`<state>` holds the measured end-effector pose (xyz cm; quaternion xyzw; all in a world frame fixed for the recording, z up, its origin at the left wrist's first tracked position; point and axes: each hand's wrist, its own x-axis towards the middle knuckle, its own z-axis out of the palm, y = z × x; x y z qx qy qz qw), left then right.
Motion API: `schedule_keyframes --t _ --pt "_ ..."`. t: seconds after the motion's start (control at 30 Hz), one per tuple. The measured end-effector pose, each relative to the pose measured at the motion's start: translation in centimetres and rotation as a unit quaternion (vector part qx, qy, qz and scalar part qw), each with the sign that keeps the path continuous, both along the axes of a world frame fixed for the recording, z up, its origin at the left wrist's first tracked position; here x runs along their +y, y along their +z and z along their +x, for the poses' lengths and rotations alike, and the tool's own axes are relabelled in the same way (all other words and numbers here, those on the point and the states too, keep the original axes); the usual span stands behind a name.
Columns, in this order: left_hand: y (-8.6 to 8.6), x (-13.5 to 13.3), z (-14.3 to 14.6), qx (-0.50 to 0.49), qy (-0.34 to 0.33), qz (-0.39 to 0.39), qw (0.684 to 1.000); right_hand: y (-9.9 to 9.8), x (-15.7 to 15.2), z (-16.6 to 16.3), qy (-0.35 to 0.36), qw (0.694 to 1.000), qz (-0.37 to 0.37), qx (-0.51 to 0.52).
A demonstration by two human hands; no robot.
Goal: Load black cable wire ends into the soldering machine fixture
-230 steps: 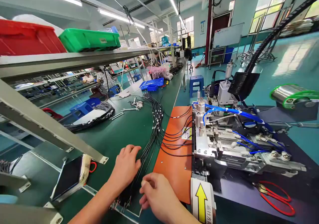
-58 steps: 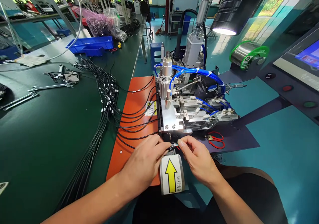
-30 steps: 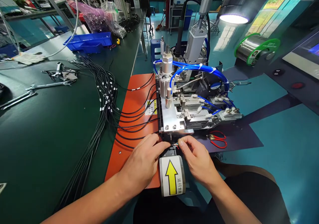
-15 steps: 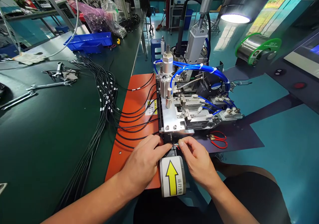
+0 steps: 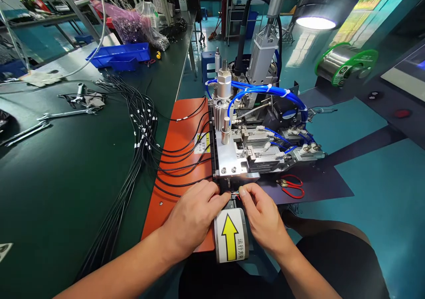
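Observation:
At the near end of the metal machine (image 5: 232,155), my left hand (image 5: 195,212) is closed with thumb and fingertips together on a cable, mostly hidden under the fingers. My right hand (image 5: 262,212) pinches the thin coloured wires (image 5: 236,195) at the cable's end, just right of the left thumb. Red and white strands show in the small gap between the hands. Right below them is a round drum with a yellow arrow label (image 5: 231,235). Several black cables (image 5: 179,173) cross the orange plate (image 5: 168,203) and run into the machine's left side.
A big bundle of black cables (image 5: 133,175) lies on the dark green table (image 5: 66,179). Wrenches (image 5: 68,114) and a blue bin (image 5: 121,55) are farther left. Red-handled scissors (image 5: 292,186) rest right of the machine. A solder wire spool (image 5: 345,64) and a lit lamp (image 5: 318,6) are at upper right.
Both hands keep nearly the same place and grip at the wires. The whole view has shifted very slightly.

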<state>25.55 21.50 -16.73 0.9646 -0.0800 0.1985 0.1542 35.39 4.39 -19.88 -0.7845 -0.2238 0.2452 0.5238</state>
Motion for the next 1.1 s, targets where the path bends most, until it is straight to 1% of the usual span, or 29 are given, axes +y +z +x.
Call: schedule_keyframes --t 0.2,0.33,0.5,0.63,0.73,0.97,1.1 --pt "0.1 0.0 0.0 0.000 -0.008 0.025 1.000 -0.3 0.4 -0.2 -0.006 1.000 -0.002 0.016" --pt "0.1 0.2 0.0 0.011 -0.016 0.027 0.999 -0.5 0.2 0.0 -0.005 0.999 0.010 0.037" --pt "0.0 0.3 0.0 0.013 -0.021 0.025 0.999 0.2 -0.3 0.6 0.017 0.998 -0.002 0.056" --pt "-0.2 0.3 0.0 0.017 -0.019 0.022 0.999 0.9 0.1 0.6 0.020 1.000 -0.003 0.011" --pt "-0.2 0.3 0.0 0.013 -0.020 0.020 1.000 0.9 0.4 0.6 0.013 1.000 -0.003 -0.028" --pt "0.0 0.2 -0.1 0.016 -0.018 0.015 1.000 0.5 0.4 0.5 0.010 0.999 -0.027 -0.028" --pt "0.3 0.2 0.0 0.013 -0.019 0.015 1.000 -0.2 0.5 0.4 0.007 1.000 -0.018 0.013"
